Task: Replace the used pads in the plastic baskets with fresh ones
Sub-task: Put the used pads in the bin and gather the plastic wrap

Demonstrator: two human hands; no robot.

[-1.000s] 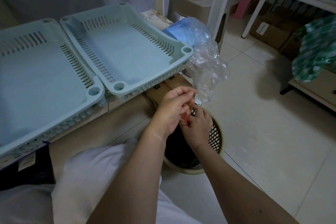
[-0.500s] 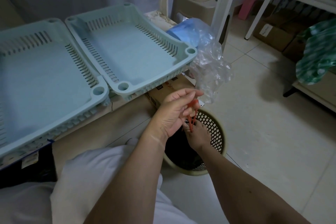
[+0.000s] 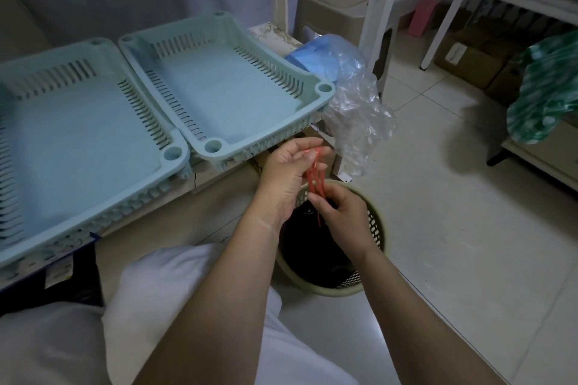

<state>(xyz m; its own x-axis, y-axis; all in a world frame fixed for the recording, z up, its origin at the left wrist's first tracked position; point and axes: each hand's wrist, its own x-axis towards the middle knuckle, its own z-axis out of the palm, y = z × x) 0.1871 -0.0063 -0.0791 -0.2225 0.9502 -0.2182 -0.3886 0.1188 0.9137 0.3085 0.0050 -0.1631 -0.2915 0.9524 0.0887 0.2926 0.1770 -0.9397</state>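
Two pale blue plastic baskets sit side by side on a low surface, one at the left (image 3: 175,151) and one further right (image 3: 323,89); each holds a light blue pad. Over a beige waste bin (image 3: 377,228) on the floor, my left hand (image 3: 289,172) pinches the upper end of a thin orange-red strip (image 3: 314,176). My right hand (image 3: 342,212) pinches its lower end just above the bin. A clear plastic bag (image 3: 356,112) with blue pads (image 3: 308,56) in it hangs off the surface's right end.
The bin has a black liner. A beige plastic stool (image 3: 336,3) and white frame legs (image 3: 380,9) stand behind the baskets. Cardboard boxes (image 3: 466,59) and a green patterned cloth (image 3: 544,91) lie at the right. Tiled floor stretches right of the bin.
My hands have drawn apart: the left rose toward the basket edge, the right sank toward the bin, and the orange-red strip is stretched out between them.
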